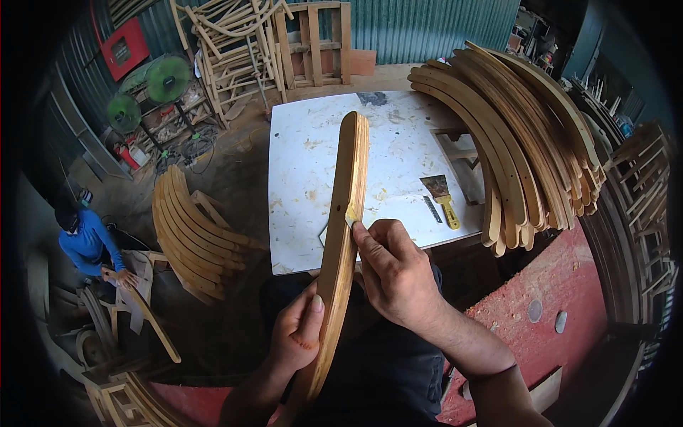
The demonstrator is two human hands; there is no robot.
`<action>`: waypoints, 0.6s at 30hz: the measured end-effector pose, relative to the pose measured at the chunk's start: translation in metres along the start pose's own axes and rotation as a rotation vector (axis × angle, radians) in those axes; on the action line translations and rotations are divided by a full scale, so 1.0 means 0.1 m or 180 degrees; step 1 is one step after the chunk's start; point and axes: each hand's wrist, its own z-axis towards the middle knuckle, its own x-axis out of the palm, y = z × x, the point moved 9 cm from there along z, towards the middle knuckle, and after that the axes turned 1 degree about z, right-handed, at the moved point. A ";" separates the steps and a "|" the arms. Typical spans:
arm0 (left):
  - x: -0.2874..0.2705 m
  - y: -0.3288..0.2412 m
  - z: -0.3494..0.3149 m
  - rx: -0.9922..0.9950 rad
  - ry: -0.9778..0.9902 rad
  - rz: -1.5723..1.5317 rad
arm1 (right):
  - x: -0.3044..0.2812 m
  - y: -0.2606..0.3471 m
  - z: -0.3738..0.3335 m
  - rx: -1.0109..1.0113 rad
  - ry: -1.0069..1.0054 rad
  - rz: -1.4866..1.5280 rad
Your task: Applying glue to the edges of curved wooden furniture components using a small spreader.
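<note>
A long, curved wooden slat [340, 185] with rounded top and layered edge stands slanted in front of me. My left hand [299, 324] is closed round its lower part, thumb along the near face. My right hand [395, 267] is pinched at the slat's right edge, about midway up. A small yellowish bit [350, 215] shows at its fingertips against the wood; I cannot make out what it is. On the white table [302, 164] behind lie a putty knife [441, 201] with a yellow handle and a thin segmented blade [432, 209] beside it.
A tall pile of curved slats [519, 135] rests at the table's right side. More slats [196, 235] are stacked at left, near a co-worker in a blue top [91, 242] handling a wooden piece. A red surface [541, 292] lies at right; green fans [168, 80] stand far left.
</note>
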 end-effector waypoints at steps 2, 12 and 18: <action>-0.01 0.06 -0.01 -0.0057 0.0033 -0.0038 | 0.00 0.01 -0.01 -0.0013 0.0075 -0.0014; -0.04 0.16 -0.02 -0.0164 -0.0073 -0.0096 | 0.03 0.07 -0.13 -0.0377 0.0424 -0.0082; -0.17 0.27 -0.02 -0.0467 -0.0181 -0.0191 | -0.17 -0.40 -0.14 0.0060 0.0352 0.2011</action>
